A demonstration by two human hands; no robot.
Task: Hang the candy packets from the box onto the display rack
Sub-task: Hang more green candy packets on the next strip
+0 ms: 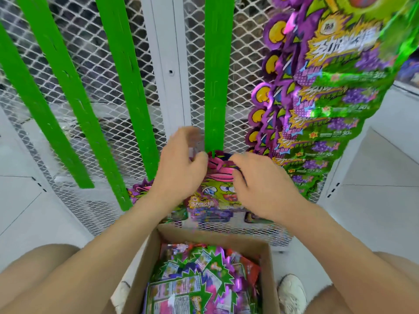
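White floor tiles (374, 168) and a white wire-mesh panel (90, 64) fill the background, with a white upright post (167, 64) running down the middle of the mesh. Four bright green slotted strips hang against the panel; three of them (127, 87) slant across the left half of the frame. The fourth, the centre strip (218, 75), drops straight down to the hands.

At centre frame, a person holds a purple-and-green candy packet (217, 193) up against the lower end of the centre strip. The left hand (179, 168) pinches the packet's upper left corner between thumb and fingers, though motion blur softens the fingertips. The right hand (260, 184) has its fingers curled over the packet's upper right edge.

A full column of hung packets (328, 98) overlaps down the upper right of the frame. More packets (213, 215) hang low on the mesh just under the wrists.

At bottom centre an open cardboard box (145, 257) sits on the floor between the person's bare knees, holding a loose pile of boxed packets (199, 279). A white shoe (291, 293) rests on the tiles just right of the box.
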